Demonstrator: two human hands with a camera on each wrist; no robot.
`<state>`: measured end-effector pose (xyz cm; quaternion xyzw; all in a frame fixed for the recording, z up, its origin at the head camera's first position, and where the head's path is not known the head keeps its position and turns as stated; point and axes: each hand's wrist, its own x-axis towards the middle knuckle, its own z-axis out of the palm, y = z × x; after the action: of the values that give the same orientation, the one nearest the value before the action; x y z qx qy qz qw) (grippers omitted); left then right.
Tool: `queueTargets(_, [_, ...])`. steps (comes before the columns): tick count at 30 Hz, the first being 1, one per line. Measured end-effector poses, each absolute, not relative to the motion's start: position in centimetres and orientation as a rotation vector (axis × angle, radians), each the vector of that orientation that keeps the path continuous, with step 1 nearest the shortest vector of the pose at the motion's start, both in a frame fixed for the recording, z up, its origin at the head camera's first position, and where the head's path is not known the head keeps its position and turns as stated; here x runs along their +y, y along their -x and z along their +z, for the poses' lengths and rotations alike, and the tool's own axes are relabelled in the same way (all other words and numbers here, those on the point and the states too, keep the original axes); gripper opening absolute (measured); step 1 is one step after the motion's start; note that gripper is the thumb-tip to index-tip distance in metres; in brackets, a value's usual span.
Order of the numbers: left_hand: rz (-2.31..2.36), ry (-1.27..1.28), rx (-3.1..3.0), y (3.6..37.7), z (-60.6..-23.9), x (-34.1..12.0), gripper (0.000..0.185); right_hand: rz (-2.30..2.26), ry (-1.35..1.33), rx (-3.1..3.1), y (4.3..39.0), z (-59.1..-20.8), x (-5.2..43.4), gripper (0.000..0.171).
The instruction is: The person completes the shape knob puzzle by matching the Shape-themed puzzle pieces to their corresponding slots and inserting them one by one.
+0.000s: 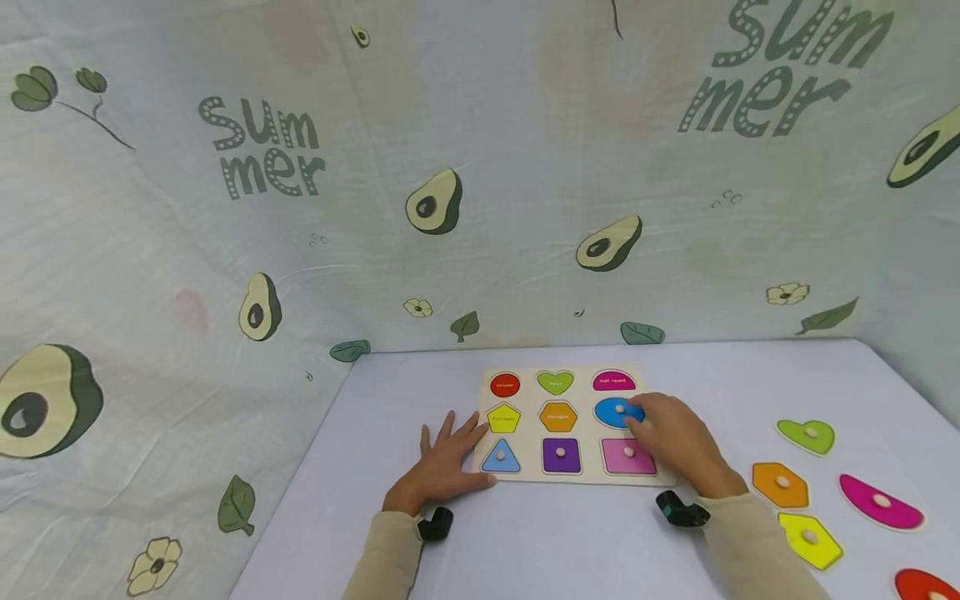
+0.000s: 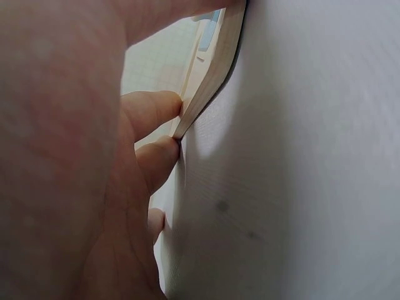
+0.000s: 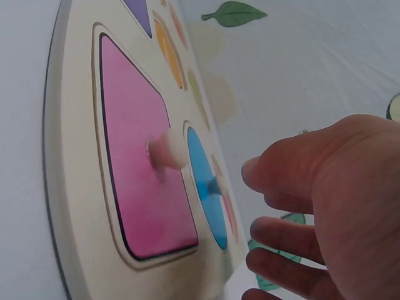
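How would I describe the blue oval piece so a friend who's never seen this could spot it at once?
On the white table lies a cream board bearing three rows of shapes. At the middle row's right end, by the right hand, sits the blue oval piece with its small knob. The light blue triangle is bluish too, but no other shape is oval.

2 lt. beige sleeves (image 1: 384, 557), plain, 2 sm. blk. wrist cams (image 1: 682, 510)

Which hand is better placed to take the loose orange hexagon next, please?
Probably the right hand: it is nearer the loose orange hexagon, while the left hand is farther away, touching the left edge of the board.
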<state>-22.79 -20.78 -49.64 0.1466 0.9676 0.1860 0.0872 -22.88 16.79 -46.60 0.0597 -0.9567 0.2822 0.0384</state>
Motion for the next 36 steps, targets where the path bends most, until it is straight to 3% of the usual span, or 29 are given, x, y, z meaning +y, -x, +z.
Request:
queueTargets(18, [0.568,-0.435,2.885,22.7,-49.9,-20.8,0.089,0.793,-0.147,-3.008,19.7,-46.2,24.2,0.034])
queueTargets(36, [0.545,-0.425,2.891,22.9,-50.0,-20.8,0.09,0.751,-0.135,-3.006,18.3,-47.4,30.2,0.037])
